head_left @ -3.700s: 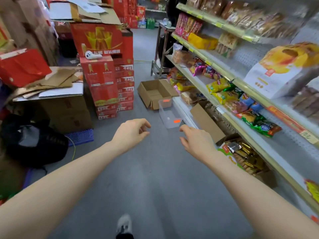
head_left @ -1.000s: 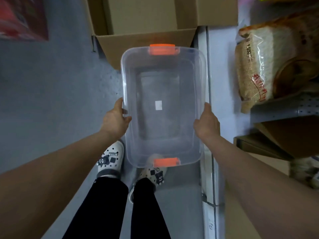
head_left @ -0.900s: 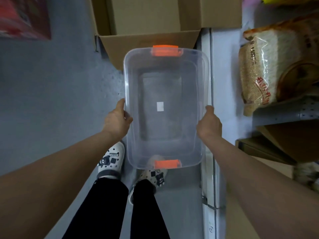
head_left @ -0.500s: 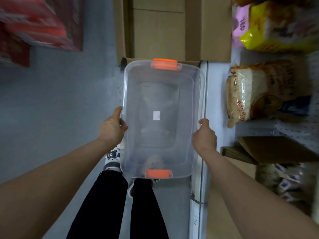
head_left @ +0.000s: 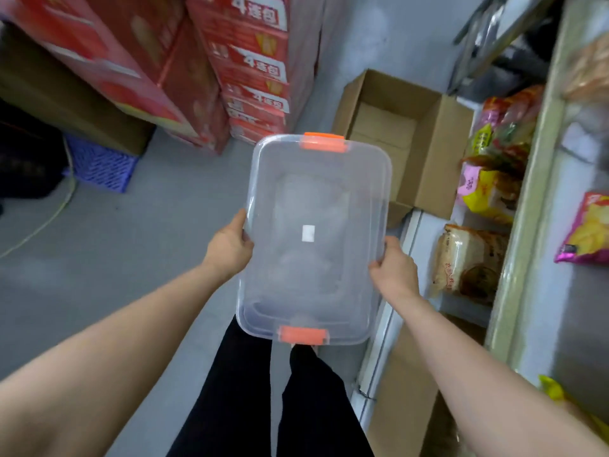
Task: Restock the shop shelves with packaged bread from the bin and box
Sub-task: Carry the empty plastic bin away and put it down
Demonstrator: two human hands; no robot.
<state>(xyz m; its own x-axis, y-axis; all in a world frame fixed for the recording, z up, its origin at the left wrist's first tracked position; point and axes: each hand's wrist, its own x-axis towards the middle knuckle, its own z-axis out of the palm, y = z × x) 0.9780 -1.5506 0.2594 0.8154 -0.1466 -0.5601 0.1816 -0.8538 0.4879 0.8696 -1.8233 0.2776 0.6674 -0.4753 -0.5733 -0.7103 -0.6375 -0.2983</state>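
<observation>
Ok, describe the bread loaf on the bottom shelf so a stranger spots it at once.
Find the shelving unit on the right and drop to its lowest shelf. Right of the clear bin lies the bread loaf: pale slices in clear wrap, while neighbouring bags are bright yellow and pink.

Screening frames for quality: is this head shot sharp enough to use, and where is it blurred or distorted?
Head view: bin, left hand and right hand fairly sharp; red cartons at top left and shelf at right smeared by motion blur; wide-angle lens bends lines near the edges; light soft and even.
</observation>
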